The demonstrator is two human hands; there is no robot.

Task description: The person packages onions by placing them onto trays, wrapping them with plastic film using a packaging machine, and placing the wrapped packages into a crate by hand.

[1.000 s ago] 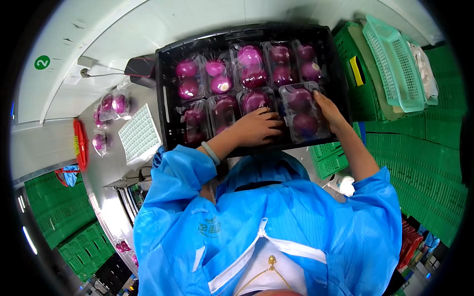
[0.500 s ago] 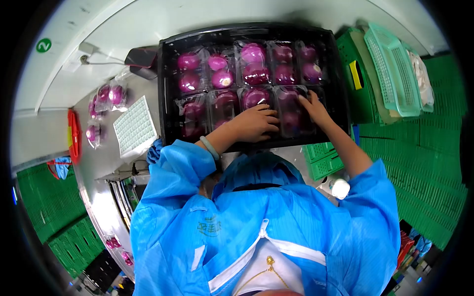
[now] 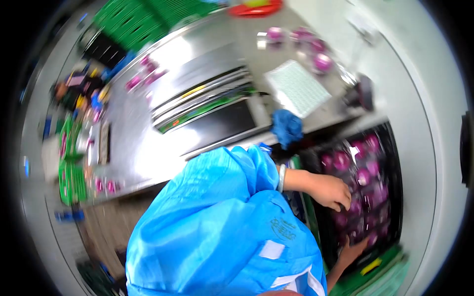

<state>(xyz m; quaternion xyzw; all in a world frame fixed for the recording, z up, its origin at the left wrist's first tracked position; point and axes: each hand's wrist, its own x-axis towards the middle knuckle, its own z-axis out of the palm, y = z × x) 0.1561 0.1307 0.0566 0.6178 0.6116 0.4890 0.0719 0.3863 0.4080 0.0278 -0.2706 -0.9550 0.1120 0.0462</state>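
Note:
The black crate (image 3: 393, 153) holds several clear plastic packs of purple onions (image 3: 364, 176) and sits at the right of the head view. My left hand (image 3: 330, 191), with a pale bangle at the wrist, rests over the near row of packs. Its fingers are bent but apart, and I see nothing gripped in them. My right hand (image 3: 352, 251) lies at the crate's lower end with thumb and fingers spread, touching or just above the last packs. Motion blur hides the exact contact of both hands.
On the steel table (image 3: 129, 148) are a weighing and wrapping machine (image 3: 212, 128), a pale gridded sheet (image 3: 297, 89), a blue cloth (image 3: 287, 127) and more onion packs (image 3: 321, 61). Green crates (image 3: 131, 24) are stacked at the back. Another person (image 3: 79, 91) is far left.
The view has swung strongly to the left, so the crate now appears at the right and the steel table fills the middle. Both hands stay at the crate's onion packs.

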